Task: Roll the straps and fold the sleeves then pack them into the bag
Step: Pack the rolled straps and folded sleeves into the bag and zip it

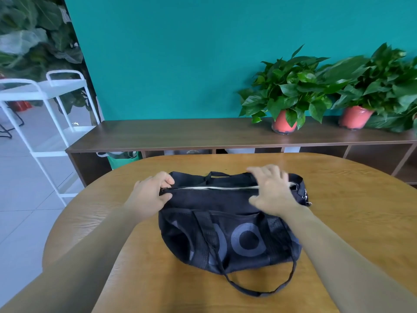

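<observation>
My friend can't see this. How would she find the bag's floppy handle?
Start at the wooden table; a black bag lies on it. The floppy handle is the thin black loop trailing off the bag's near side onto the wood, while the other handle stands up beyond the zip.

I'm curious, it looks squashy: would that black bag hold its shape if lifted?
Probably not: the black bag sags on the table, so likely floppy. Its mesh panels hint it's light. The limp handle would probably dangle.
</observation>
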`<state>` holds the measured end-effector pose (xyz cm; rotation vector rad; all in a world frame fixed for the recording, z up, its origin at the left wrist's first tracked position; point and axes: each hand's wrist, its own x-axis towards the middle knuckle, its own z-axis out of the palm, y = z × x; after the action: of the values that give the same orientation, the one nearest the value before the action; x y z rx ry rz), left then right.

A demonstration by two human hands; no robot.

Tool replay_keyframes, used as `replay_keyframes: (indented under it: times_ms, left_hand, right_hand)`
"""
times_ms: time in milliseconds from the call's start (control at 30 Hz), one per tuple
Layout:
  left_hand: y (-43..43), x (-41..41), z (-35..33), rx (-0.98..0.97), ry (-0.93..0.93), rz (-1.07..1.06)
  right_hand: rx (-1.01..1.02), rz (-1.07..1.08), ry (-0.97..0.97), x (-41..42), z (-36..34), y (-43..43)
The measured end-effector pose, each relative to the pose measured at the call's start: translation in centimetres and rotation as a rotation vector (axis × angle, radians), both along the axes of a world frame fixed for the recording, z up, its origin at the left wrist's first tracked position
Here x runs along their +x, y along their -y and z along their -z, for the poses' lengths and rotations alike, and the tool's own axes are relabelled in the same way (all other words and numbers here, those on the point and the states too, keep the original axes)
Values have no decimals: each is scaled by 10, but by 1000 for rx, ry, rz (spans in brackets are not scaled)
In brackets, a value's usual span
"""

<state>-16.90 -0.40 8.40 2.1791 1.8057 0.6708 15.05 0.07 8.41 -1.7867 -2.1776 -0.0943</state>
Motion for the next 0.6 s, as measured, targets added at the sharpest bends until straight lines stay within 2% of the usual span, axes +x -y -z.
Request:
replay_keyframes:
  times_ms: [100,300,500,600]
  left_hand:
    - [0,1,-5,2,30,4]
    - [-1,5,-13,17,16,1]
    - [-2,7,-13,32,42,22]
    - [-3,10,-15,41,95,9]
  right_hand:
    - [-95,-38,148,-29,9,-9]
    - [-19,11,232,-35,6,-22]
    - [56,-37,142,-31,-4,-19]
    - [-54,-116,116,-42,-4,-15]
